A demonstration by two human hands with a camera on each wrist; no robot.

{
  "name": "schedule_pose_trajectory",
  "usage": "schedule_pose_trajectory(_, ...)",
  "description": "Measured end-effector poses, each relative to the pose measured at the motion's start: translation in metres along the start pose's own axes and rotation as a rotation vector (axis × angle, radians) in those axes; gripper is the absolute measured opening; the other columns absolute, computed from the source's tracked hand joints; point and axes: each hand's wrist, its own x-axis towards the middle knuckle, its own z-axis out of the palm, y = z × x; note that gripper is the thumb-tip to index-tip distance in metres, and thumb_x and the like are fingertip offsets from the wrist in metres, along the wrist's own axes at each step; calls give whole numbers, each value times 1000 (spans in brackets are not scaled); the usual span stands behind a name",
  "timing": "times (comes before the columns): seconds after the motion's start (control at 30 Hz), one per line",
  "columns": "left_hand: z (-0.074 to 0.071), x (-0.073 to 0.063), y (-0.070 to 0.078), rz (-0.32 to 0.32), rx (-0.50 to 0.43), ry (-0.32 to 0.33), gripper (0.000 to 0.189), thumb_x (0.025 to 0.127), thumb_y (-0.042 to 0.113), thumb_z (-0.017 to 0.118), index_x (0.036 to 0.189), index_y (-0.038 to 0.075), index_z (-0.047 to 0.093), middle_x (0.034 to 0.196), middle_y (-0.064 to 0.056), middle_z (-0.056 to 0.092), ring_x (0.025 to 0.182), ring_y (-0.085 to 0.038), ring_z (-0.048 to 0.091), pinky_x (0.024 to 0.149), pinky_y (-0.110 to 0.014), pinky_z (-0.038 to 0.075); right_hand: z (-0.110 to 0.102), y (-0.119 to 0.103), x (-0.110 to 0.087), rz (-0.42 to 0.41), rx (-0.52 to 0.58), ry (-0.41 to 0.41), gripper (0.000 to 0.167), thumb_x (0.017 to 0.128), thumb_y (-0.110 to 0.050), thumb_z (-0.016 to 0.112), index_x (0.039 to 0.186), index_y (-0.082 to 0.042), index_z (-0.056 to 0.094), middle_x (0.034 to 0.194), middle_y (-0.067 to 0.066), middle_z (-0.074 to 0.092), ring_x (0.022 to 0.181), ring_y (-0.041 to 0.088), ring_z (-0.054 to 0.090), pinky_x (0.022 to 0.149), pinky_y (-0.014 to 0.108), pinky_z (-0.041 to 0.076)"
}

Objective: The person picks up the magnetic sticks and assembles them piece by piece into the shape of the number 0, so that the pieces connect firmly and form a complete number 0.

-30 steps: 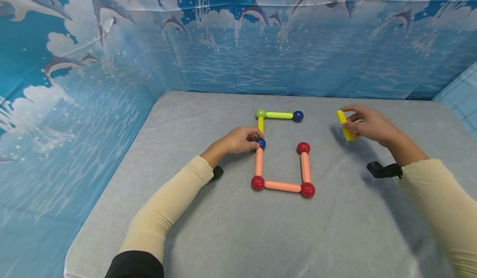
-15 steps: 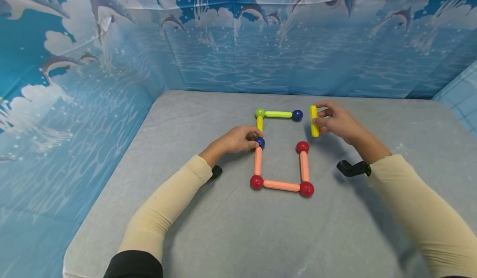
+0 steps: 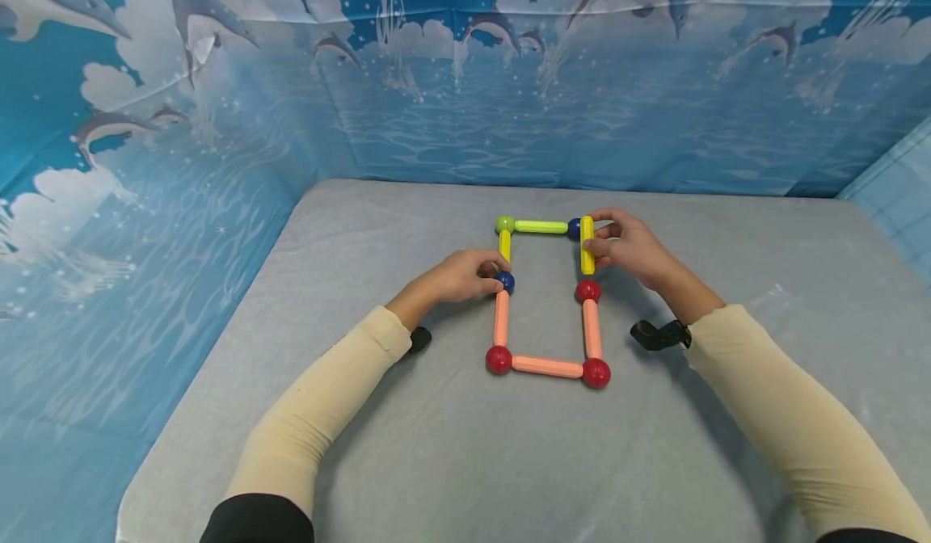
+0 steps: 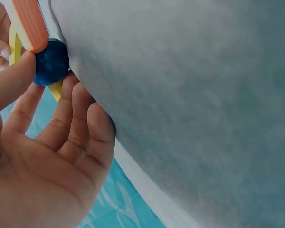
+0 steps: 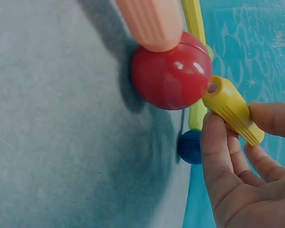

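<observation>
My left hand [image 3: 462,273] pinches a blue ball [image 4: 51,62] between thumb and fingers at the left side of a magnetic rod-and-ball outline. My right hand [image 3: 631,246] holds a yellow magnetic rod [image 3: 587,246] by thumb and fingertips. In the head view the rod's near end is just beyond a red ball [image 3: 587,291] and its far end overlaps another blue ball [image 3: 574,229]. From the right wrist, the yellow rod's near end is close to the red ball [image 5: 168,71]; whether they touch I cannot tell. Orange rods [image 3: 547,366] join the red balls at the near side.
A lime rod [image 3: 541,226] runs from a green ball [image 3: 505,225] to the far blue ball. Everything lies on a grey cloth-covered table [image 3: 407,446]. A blue dolphin-print curtain [image 3: 436,115] stands behind the table and along its left.
My right hand has carried the yellow rod leftward, from the open table at right to the gap between the far blue ball and the red ball. My left hand stays on its blue ball.
</observation>
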Motion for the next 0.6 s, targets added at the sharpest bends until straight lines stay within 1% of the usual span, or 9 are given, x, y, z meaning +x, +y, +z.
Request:
schedule_pose_trajectory(0.17, -1, -1, 0, 12, -7, 8, 35, 98, 22, 62, 133, 20, 60, 124, -9, 65, 110, -22, 61, 94, -38, 51, 2, 2, 2, 5, -19, 5, 60, 101, -17, 56, 152, -3, 28, 130, 24, 48, 93, 22, 63, 87, 39, 59)
schedule_pose_trajectory(0.37, -1, -1, 0, 6, -10, 5, 36, 98, 22, 63, 134, 19, 60, 124, -10, 65, 111, -22, 60, 96, -38, 51, 5, 6, 6, 50, -22, 16, 59, 100, -16, 57, 150, -2, 31, 128, 22, 51, 89, 20, 62, 81, 33, 60)
schedule_pose_trajectory(0.6, 0, 1, 0, 2, -12, -5, 36, 98, 22, 63, 134, 19, 60, 126, -10, 65, 112, -22, 61, 95, -38, 51, 8, 12, 8, 78, -34, 2, 60, 101, -20, 55, 151, -2, 29, 137, 27, 51, 99, 26, 62, 86, 33, 59)
